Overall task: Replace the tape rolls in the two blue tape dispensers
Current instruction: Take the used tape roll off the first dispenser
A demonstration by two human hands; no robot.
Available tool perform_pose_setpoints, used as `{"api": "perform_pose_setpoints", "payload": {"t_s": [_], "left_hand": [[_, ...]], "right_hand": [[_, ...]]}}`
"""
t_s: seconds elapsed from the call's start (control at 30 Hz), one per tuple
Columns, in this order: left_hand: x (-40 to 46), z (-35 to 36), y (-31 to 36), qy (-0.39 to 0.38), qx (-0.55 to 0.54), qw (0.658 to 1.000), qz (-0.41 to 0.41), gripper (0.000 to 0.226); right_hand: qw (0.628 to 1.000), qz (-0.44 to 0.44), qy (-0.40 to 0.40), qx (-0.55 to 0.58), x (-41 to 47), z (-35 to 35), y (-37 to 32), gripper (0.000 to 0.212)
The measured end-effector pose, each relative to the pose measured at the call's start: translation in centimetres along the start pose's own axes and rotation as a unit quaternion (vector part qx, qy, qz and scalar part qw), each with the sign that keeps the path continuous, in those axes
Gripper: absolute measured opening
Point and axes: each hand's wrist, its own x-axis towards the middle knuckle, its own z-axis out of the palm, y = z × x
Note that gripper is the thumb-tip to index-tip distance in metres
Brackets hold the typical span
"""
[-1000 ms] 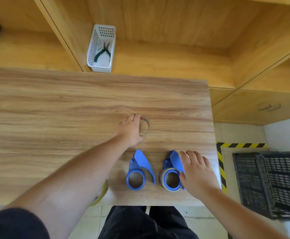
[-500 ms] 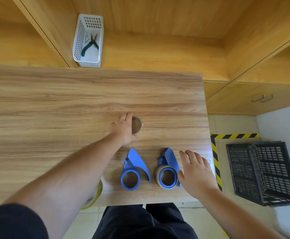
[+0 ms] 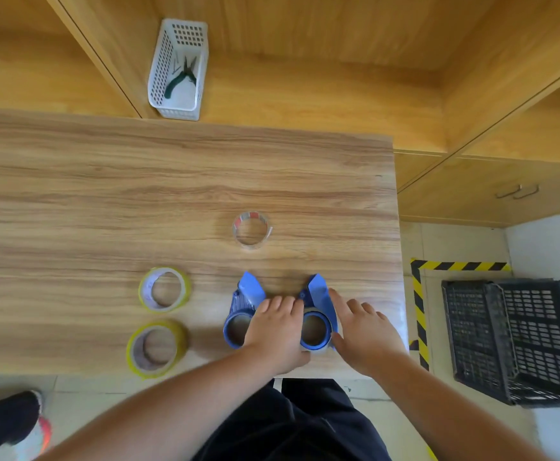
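Left hand [image 3: 277,331] has been pulled back from the nearly spent clear roll [image 3: 251,229], which is now left lying flat and alone on the tabletop [image 3: 105,201], mid-depth toward the right edge. That roll was under the left hand a second ago; it is now released. Left hand is now laid between the two blue dispensers at the near edge, right part of the tabletop: left dispenser [image 3: 242,314] partly covered by it, right dispenser [image 3: 318,314] touched by its fingertips. Left grip is loosely curled, fingers together, not clamped on anything as far as can be told. Right hand [image 3: 361,337] is set against the right side of the right dispenser, fingers spread apart, flat rather than closed; a second ago it sat there too.

Left dispenser hub looks empty. Right dispenser appears loaded with a pale roll around its blue hub, so it is judged not yet emptied. Two yellow rolls, far one [image 3: 164,289] and near one [image 3: 155,349], lie left of the dispensers by the near edge, untouched; judged to be the replacements.

Meaning for the task: one old roll removed and parked, attention shifted to the second dispenser; roughly a quarter done, no new roll fitted yet.

Basket [image 3: 178,69] with pliers [image 3: 180,76] sits beyond the far edge, crate [image 3: 511,341] on the floor at right
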Motion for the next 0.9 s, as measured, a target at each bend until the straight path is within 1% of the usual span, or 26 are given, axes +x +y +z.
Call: {"api": "perform_pose_setpoints", "payload": {"t_s": [0.13, 0.27, 0.5, 0.63, 0.9], "left_hand": [[-0.2, 1.1, 1.6, 0.018, 0.035, 0.999, -0.034, 0.079], [0.1, 1.5, 2.7, 0.018, 0.034, 0.998, -0.059, 0.074], [0.7, 2.2, 4.0, 0.011, 0.051, 0.995, -0.082, 0.087], [0.9, 2.0, 4.3, 0.009, 0.055, 0.995, -0.080, 0.084], [0.8, 2.0, 4.2, -0.018, 0.069, 0.996, -0.053, 0.080]], "right_hand": [[1.000, -0.023, -0.002, -0.013, -0.1, 0.2, 0.2, 0.079], [0.999, -0.044, 0.004, -0.018, -0.1, 0.9, 0.2, 0.078], [0.996, -0.067, 0.013, -0.063, 0.3, 1.9, 0.3, 0.081], [0.994, -0.076, 0.016, -0.074, 0.6, 2.0, 0.8, 0.083], [0.992, -0.076, 0.007, -0.102, 0.2, 1.5, 2.6, 0.086]]}}
